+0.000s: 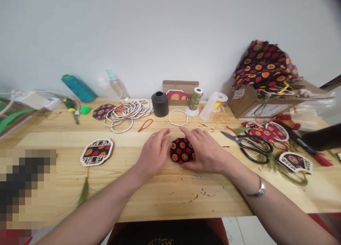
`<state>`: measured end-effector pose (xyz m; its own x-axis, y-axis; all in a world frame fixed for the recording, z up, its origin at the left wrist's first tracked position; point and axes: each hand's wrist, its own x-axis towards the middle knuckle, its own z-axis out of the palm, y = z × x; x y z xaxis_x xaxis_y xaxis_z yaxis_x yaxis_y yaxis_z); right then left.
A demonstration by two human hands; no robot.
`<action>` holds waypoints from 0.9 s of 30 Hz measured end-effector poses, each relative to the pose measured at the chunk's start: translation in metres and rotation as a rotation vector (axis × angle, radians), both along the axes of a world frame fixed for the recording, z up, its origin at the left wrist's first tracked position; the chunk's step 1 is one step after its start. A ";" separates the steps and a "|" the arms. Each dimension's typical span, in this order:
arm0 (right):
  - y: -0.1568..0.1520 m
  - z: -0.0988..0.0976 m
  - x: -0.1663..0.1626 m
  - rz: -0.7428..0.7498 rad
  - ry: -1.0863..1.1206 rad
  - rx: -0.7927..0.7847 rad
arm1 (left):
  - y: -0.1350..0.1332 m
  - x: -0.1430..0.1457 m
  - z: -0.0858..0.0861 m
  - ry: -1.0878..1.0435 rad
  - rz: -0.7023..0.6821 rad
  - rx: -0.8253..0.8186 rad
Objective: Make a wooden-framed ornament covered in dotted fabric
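A small rounded piece covered in black patterned fabric [182, 151], with red dots and orange flowers, lies on the table before me. My right hand [206, 149] is on its right side, thumb along the near edge and fingers toward the far edge, covering part of it. Just left of the piece is my left hand [154, 150], fingers loosely bent and apart from the thumb, with nothing visible in it. Beyond both hands lies a thin pale scalloped frame [178, 117]. Dark scraps of thread [198, 195] are scattered on the wood nearer to me.
A finished-looking ornament [97, 152] with a green tassel lies left. Black-handled scissors [252, 145] rest at right, before a cardboard box [245, 102] heaped with patterned fabric. Along the back are stacked wooden frames [133, 110], a black spool [160, 104] and a green thread spool [196, 99].
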<state>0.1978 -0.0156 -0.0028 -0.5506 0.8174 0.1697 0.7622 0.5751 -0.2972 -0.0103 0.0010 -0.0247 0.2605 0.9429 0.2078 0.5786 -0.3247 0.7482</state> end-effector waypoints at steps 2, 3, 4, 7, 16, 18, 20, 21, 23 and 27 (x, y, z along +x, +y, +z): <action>0.001 0.000 0.002 0.007 0.058 0.023 | 0.001 0.000 0.001 -0.145 0.022 -0.116; 0.002 -0.001 0.003 0.011 0.091 0.030 | 0.002 0.000 0.002 -0.211 0.024 -0.182; 0.002 -0.001 0.004 0.015 0.121 0.038 | 0.003 0.000 0.004 -0.267 0.024 -0.246; 0.004 -0.002 0.006 0.025 0.166 0.063 | 0.003 0.002 0.012 -0.396 0.006 -0.448; 0.004 0.001 0.004 0.030 0.115 0.124 | 0.003 0.004 0.014 -0.546 -0.023 -0.667; 0.005 0.002 0.008 0.021 0.197 0.099 | 0.003 0.004 0.013 -0.521 -0.025 -0.587; 0.007 0.002 0.013 0.008 0.331 0.076 | 0.001 0.004 0.013 -0.500 -0.029 -0.464; 0.009 0.002 0.015 0.002 0.401 0.068 | -0.001 0.004 0.014 -0.484 -0.028 -0.381; 0.013 0.001 0.019 -0.006 0.514 0.070 | -0.005 0.004 0.015 -0.400 -0.021 -0.175; 0.019 -0.001 0.021 0.019 0.562 0.230 | -0.008 0.000 0.012 -0.156 -0.044 0.338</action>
<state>0.2192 0.0036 -0.0036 -0.3395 0.7163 0.6096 0.5135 0.6841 -0.5179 -0.0106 -0.0068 -0.0127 0.2399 0.8027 0.5460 0.4457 -0.5907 0.6726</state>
